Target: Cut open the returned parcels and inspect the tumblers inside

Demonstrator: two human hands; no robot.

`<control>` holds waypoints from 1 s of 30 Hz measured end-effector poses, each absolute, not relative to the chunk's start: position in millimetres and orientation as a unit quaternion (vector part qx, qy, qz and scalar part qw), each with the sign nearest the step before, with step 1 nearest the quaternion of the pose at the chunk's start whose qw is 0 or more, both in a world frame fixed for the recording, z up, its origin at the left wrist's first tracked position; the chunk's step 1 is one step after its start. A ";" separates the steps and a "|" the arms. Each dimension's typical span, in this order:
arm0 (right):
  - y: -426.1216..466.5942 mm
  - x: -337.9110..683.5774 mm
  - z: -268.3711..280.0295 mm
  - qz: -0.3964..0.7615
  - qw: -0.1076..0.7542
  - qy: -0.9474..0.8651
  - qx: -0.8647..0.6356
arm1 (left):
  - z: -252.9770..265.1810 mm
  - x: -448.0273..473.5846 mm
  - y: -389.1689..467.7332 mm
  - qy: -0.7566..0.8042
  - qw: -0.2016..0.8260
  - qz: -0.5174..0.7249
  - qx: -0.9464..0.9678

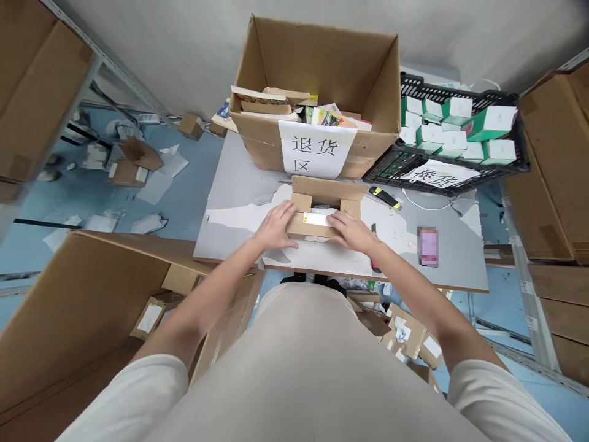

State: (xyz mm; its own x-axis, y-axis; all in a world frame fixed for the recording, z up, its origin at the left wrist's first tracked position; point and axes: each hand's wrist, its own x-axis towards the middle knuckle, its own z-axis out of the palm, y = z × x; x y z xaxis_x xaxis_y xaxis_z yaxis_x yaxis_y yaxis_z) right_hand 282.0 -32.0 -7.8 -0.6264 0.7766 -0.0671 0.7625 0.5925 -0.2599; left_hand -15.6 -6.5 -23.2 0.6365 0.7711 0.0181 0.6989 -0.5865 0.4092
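Note:
A small cardboard box (311, 230) lies on the table in front of me, its top flaps raised at the back and sides. Inside it is a pale item, partly hidden, and a white label with a yellow mark (317, 219) shows along the front. My left hand (277, 227) grips the box's left end, fingers on top and thumb low at the front corner. At the right end, my right hand (352, 232) grips the box, with fingertips over the edge of the white label.
Behind stands a big carton (264, 150) of books with a paper sign. A black crate (522, 144) of green-and-white boxes is to its right. A yellow-black cutter (385, 197), a red-black tool (375, 265) and a phone (428, 247) lie rightward. A large open carton (92, 288) stands left.

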 end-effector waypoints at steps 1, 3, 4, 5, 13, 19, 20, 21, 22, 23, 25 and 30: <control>-37.2 278.9 -6.2 0.144 0.009 -0.891 -0.431 | -22.7 -20.9 6.2 0.396 0.192 0.080 0.894; -39.7 270.1 -2.7 0.155 -0.017 -0.872 -0.463 | -25.3 -26.9 27.7 0.355 0.211 0.042 0.910; -37.8 264.9 -0.2 0.158 -0.030 -0.860 -0.485 | -28.0 -27.8 35.8 0.340 0.220 0.028 0.914; -34.7 259.4 3.0 0.158 -0.042 -0.848 -0.503 | -31.3 -27.8 41.8 0.330 0.227 0.019 0.916; -65.8 238.8 11.1 0.044 -0.063 -0.822 -0.564 | -49.8 -24.7 52.1 0.348 0.230 0.062 0.907; -125.3 254.5 -34.6 0.081 -0.007 -0.844 -0.529 | -39.2 -22.1 49.2 0.348 0.223 0.004 0.910; -126.0 258.2 -36.6 0.098 0.000 -0.845 -0.525 | -34.2 -23.4 48.2 0.349 0.218 -0.017 0.911; -123.5 262.3 -35.5 0.116 0.006 -0.843 -0.525 | -28.2 -24.8 47.2 0.350 0.211 -0.037 0.912; -118.1 266.6 -31.3 0.133 0.011 -0.837 -0.531 | -21.5 -25.7 46.5 0.353 0.203 -0.054 0.912; -110.3 270.8 -24.6 0.149 0.014 -0.827 -0.542 | -14.2 -25.5 46.1 0.359 0.197 -0.065 0.910; -88.9 277.4 -6.4 0.171 0.012 -0.810 -0.561 | 0.6 -19.0 45.7 0.378 0.187 -0.053 0.905; -25.5 265.2 28.1 0.127 -0.084 -0.831 -0.536 | 18.9 39.9 40.1 0.318 0.185 0.007 0.930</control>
